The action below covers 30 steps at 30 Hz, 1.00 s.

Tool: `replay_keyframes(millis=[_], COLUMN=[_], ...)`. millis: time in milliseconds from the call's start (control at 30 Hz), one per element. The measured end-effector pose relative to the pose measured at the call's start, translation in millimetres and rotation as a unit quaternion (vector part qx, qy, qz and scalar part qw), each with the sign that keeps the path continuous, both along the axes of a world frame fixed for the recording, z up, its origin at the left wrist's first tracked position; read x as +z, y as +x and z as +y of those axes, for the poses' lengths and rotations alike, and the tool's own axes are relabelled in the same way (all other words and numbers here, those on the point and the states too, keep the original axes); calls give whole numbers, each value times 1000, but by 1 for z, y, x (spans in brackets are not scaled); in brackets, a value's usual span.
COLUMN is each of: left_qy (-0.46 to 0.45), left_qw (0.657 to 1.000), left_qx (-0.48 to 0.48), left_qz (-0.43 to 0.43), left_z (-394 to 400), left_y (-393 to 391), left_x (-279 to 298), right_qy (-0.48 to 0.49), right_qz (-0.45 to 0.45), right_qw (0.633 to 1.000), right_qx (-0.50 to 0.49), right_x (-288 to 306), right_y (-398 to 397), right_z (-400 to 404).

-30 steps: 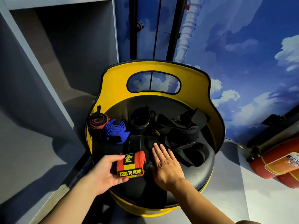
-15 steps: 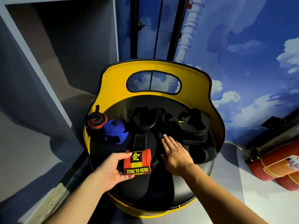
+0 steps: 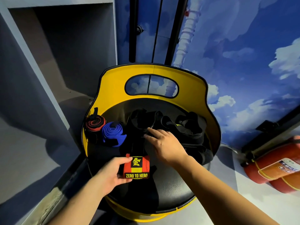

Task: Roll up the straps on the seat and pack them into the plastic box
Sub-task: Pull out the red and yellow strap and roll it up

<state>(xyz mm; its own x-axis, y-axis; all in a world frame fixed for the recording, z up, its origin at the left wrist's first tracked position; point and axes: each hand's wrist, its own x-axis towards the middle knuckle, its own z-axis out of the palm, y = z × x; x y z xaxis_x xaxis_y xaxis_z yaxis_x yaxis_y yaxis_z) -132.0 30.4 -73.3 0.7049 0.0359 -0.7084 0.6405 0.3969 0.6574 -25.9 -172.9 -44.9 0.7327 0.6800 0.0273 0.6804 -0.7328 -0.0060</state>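
Fingers (image 3: 125, 180) of the left hand (image 3: 110, 174) curled round a rolled red wrap (image 3: 136, 167): thumb laid across its upper left edge, the other fingers tucked beneath its lower left corner, so that the roll sat to the right of the palm. Wrap bore a black and yellow panel with a yellow character and the words ZERO TO HERO; a black strap tail rose from its top edge. It was held low over the front of the black seat (image 3: 170, 189).

Right hand (image 3: 165, 143): fingers nearly straight and slightly spread, palm down, tips resting on a black strap (image 3: 142, 122) near the seat's middle; nothing clasped.

Loose black straps (image 3: 190, 127): heaped across the seat's rear and right, partly under the right hand; individual pieces could not be told apart.

Rolled blue wrap (image 3: 112, 133): standing on end at the seat's left, well clear of both hands.

Rolled red-and-black wrap (image 3: 95, 124): just beside the blue one, against the yellow backrest (image 3: 113, 88).

Backrest: curved, with an oval cut-out.

Red fire extinguishers (image 3: 274, 166): lying on the floor to the right, apart from the seat.
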Motion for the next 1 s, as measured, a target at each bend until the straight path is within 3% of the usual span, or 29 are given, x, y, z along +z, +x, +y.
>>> replay_keyframes(millis=[167, 533, 667, 1000], left_qy=[6, 18, 19, 6], left_qw=[1000, 999, 999, 999], left_qx=[-2, -21, -26, -31], left_qz=[-10, -22, -23, -29], left_z=[0, 3, 2, 3], left_y=[4, 9, 8, 7], left_x=[0, -1, 1, 1], right_qy=[-45, -34, 31, 157], right_qz=[-26, -54, -82, -23], right_qw=[998, 998, 996, 982], right_qx=[23, 6, -20, -105], right_x=[2, -6, -8, -8], right_y=[19, 46, 56, 66], right_z=[26, 23, 27, 30])
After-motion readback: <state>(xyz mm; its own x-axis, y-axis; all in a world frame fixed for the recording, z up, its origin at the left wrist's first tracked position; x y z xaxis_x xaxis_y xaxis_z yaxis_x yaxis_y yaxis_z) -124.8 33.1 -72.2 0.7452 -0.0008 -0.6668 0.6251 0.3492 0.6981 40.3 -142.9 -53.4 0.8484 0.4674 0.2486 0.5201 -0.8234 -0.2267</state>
